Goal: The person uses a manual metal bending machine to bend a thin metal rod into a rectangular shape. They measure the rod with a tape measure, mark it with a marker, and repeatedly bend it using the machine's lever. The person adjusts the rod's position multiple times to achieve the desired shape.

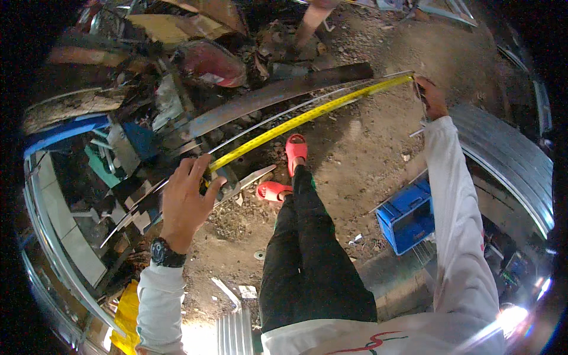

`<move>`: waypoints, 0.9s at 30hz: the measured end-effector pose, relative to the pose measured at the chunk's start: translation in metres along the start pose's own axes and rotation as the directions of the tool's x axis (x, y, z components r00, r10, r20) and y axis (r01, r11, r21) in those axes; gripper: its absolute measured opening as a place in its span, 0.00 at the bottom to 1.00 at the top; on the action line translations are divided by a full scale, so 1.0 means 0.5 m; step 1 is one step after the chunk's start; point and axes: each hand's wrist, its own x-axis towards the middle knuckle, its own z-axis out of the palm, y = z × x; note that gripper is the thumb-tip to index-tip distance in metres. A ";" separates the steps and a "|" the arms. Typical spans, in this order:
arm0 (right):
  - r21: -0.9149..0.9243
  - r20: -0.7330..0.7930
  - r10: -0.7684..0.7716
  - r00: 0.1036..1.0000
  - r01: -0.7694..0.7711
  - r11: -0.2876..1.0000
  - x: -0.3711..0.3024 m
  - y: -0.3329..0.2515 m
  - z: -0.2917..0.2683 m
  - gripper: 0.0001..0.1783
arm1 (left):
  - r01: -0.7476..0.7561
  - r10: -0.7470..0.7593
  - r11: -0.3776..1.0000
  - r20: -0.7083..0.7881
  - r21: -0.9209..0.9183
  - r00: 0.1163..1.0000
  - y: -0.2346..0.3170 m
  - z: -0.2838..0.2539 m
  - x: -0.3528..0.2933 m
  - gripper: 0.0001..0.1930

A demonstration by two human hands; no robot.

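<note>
A yellow measuring tape [307, 115] is stretched across the middle of the view, along a thin bright metal strip [284, 112]. My left hand [186, 198] pinches the tape's near end against the strip, with a black watch on the wrist. My right hand [432, 97], arm in a white sleeve reaching far out, holds the tape's far end at the strip's other end. Below the tape, my legs in black trousers and red sandals [296, 151] stand on bare dirt.
A long dark curved metal sheet [278, 92] lies beyond the tape, next to piled scrap and a red rounded part [210, 62]. A blue crate [408, 216] sits at right beside corrugated sheet [509, 154]. Another person's leg [310, 21] shows at the top.
</note>
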 end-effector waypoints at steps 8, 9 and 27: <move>-0.120 0.006 0.107 0.994 -0.106 0.987 0.005 -0.004 -0.026 0.12 | 0.000 0.015 0.995 -0.152 0.100 0.988 -0.088 0.009 -0.070 0.14; -0.119 0.053 0.117 0.992 -0.110 0.987 0.010 -0.003 -0.039 0.13 | 0.007 0.008 0.996 -0.173 0.089 0.985 -0.086 0.012 -0.068 0.11; -0.152 0.028 0.016 0.999 -0.011 0.988 0.018 -0.009 0.016 0.17 | 0.223 -0.140 0.959 -0.391 0.175 0.910 -0.127 0.051 -0.112 0.13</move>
